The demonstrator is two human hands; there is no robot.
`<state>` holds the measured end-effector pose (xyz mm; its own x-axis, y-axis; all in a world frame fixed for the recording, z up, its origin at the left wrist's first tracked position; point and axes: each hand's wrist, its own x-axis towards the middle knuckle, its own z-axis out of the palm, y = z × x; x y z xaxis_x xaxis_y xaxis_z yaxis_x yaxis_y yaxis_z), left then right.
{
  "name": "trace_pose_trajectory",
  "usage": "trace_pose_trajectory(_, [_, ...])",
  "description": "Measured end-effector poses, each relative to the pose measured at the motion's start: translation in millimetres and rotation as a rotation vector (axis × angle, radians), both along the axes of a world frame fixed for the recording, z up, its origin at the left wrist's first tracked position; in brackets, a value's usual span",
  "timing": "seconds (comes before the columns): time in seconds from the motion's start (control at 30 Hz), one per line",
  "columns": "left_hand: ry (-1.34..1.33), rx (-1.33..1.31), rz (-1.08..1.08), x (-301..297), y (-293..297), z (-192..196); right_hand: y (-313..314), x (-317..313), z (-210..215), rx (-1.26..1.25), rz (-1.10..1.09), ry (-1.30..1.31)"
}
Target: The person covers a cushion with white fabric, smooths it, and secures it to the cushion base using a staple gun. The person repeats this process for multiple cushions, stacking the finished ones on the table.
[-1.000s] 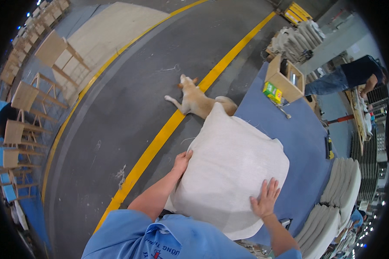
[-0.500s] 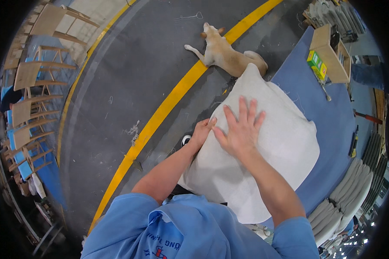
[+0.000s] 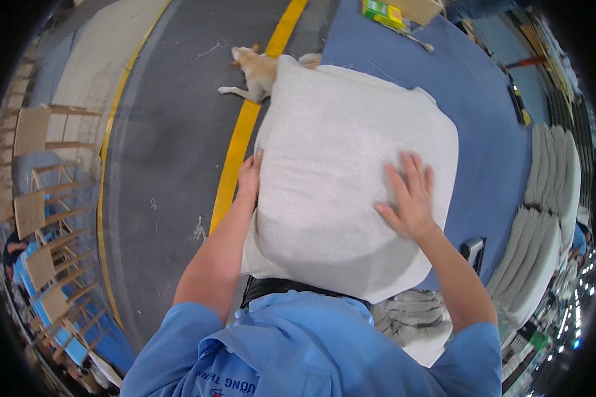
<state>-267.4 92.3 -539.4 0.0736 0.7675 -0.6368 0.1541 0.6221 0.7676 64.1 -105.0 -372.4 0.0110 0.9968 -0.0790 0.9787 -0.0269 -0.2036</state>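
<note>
A large off-white cushion (image 3: pixel 338 145), fabric-covered and roughly square with rounded corners, lies in front of my body, its near edge close to my waist. At its left edge my left hand (image 3: pixel 249 177) grips the side; most of those fingers are hidden against the cloth. My right hand (image 3: pixel 412 202) rests flat on the right part of the top, fingers spread, holding nothing. Soft folds run along the cushion's left side and near corner.
The cushion overlaps a blue work surface (image 3: pixel 490 152). On that surface are a green and yellow box (image 3: pixel 382 13) and a black tool (image 3: pixel 472 251). Stacked grey cushions (image 3: pixel 526 255) stand at right. A dog (image 3: pixel 255 69) lies beyond on the floor; wooden chair frames (image 3: pixel 36 215) line the left.
The cushion has turned and come squarer in front of me, more over the blue surface. My right hand has moved right across it; my left hand still holds its left edge.
</note>
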Motion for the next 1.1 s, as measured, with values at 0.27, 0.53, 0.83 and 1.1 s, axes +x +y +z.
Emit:
trace_pose_trajectory(0.27, [-0.059,-0.072,0.035,-9,-5,-30,-93,-98,-17,-0.128,0.0,0.071])
trace_pose_trajectory(0.53, [-0.25,-0.099,0.091,5,-10,-12,-2,-195,-22,-0.23,0.103,0.172])
trace_pose_trajectory(0.83, [-0.043,0.026,-0.029,2,-4,20,45,-261,-31,-0.109,0.161,0.091])
trace_pose_trajectory(1.1, [-0.013,0.088,-0.051,0,-6,16,-76,-11,17,-0.054,-0.117,-0.107])
